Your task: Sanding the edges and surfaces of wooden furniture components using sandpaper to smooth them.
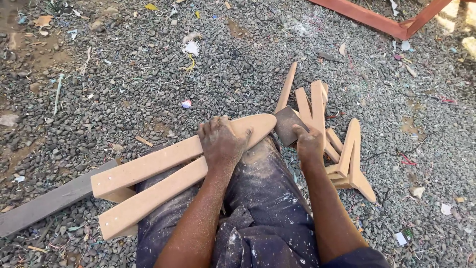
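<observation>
A long tan wooden piece [158,171] with a rounded tip lies across my lap, made of two boards side by side. My left hand [221,143] presses down flat on it near the tip. My right hand [308,144] grips a dark square of sandpaper [288,124] held just beyond the tip of the piece, at its right. My trousers [263,203] are dark and covered in dust and paint specks.
A pile of similar tan wooden pieces [329,134] lies on the gravel right of my knee. A grey plank [44,206] lies at lower left. A red wooden frame [382,17] crosses the upper right. Litter and scraps dot the gravel ground [124,74].
</observation>
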